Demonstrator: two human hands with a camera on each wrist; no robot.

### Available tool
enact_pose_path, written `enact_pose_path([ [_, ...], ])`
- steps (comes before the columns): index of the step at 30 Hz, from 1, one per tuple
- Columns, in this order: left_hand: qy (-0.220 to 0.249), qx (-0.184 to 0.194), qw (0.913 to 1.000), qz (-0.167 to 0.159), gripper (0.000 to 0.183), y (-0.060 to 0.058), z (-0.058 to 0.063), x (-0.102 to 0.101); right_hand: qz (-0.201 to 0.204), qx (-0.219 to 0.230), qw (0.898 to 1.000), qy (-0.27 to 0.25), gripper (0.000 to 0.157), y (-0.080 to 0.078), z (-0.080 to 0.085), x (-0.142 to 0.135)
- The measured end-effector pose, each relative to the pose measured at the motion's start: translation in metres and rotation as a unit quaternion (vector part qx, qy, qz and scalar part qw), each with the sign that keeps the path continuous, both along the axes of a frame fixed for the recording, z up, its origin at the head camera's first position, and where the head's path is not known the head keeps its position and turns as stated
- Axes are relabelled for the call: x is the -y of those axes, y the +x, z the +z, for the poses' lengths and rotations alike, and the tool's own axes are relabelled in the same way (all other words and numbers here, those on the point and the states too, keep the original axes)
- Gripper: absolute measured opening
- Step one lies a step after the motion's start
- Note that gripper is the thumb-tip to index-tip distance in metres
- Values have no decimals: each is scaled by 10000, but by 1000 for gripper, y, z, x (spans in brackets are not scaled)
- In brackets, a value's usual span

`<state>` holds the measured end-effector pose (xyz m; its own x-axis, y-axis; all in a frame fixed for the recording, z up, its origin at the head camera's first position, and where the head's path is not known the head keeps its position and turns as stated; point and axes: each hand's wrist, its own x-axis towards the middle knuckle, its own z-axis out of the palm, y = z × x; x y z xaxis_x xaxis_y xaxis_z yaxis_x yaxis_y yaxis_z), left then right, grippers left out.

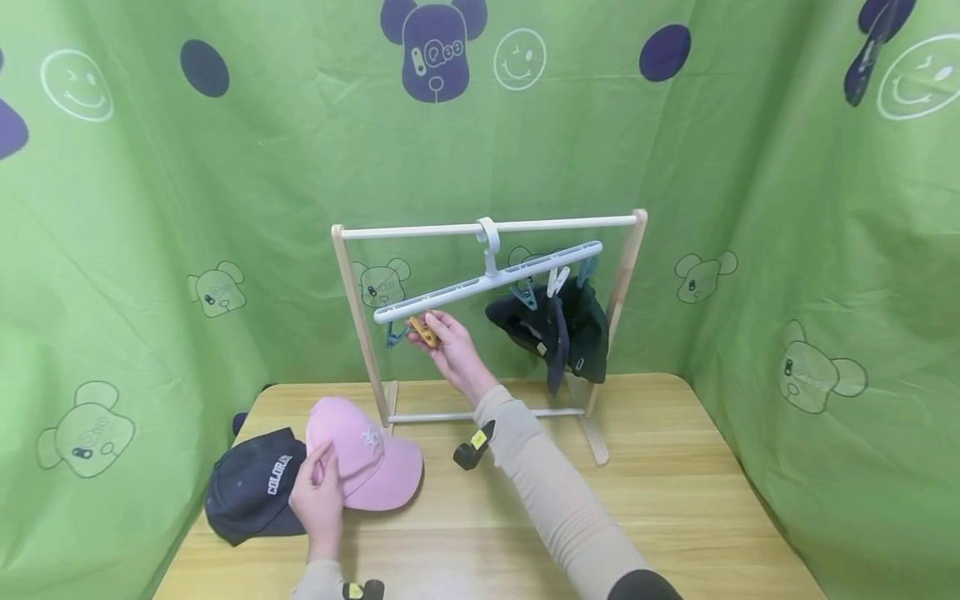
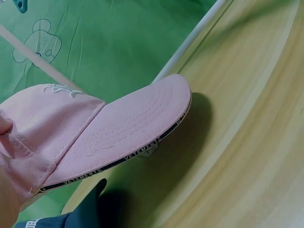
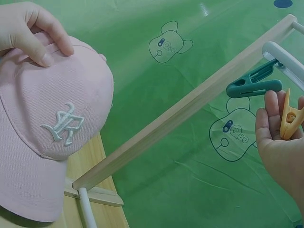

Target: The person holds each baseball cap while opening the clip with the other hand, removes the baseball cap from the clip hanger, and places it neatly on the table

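My left hand pinches the crown of a pink baseball cap, whose brim points right. In the left wrist view the brim hovers over the table, with its shadow below. Under the left end of the pale hanger, my right hand holds a yellow clothespin between thumb and fingers. Just left of it hangs a teal clothespin, close to the fingertips. Dark caps hang from clothespins at the hanger's right end. The hanger tilts, its left end lower.
A wooden rack with a white top bar stands on the wooden table and carries the hanger. A dark navy cap with white lettering lies at the left, partly behind the pink one. Green printed cloth surrounds the table.
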<state>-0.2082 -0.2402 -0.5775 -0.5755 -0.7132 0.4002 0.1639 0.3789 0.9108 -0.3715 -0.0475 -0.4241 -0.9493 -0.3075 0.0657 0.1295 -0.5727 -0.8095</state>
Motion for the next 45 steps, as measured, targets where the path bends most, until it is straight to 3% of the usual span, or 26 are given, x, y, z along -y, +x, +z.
enact_pose_path([
  [22,291,997,9946,68,35,15,-11,12,-19,3,10000,31,9,0,0,0],
  [29,597,1226,9905,-193,37,19,-17,16,-30,43,10000,17,10,0,0,0],
  [45,478,1732,9837,-79,42,21,-21,21,8,62,10000,13,9,1,-2,0],
])
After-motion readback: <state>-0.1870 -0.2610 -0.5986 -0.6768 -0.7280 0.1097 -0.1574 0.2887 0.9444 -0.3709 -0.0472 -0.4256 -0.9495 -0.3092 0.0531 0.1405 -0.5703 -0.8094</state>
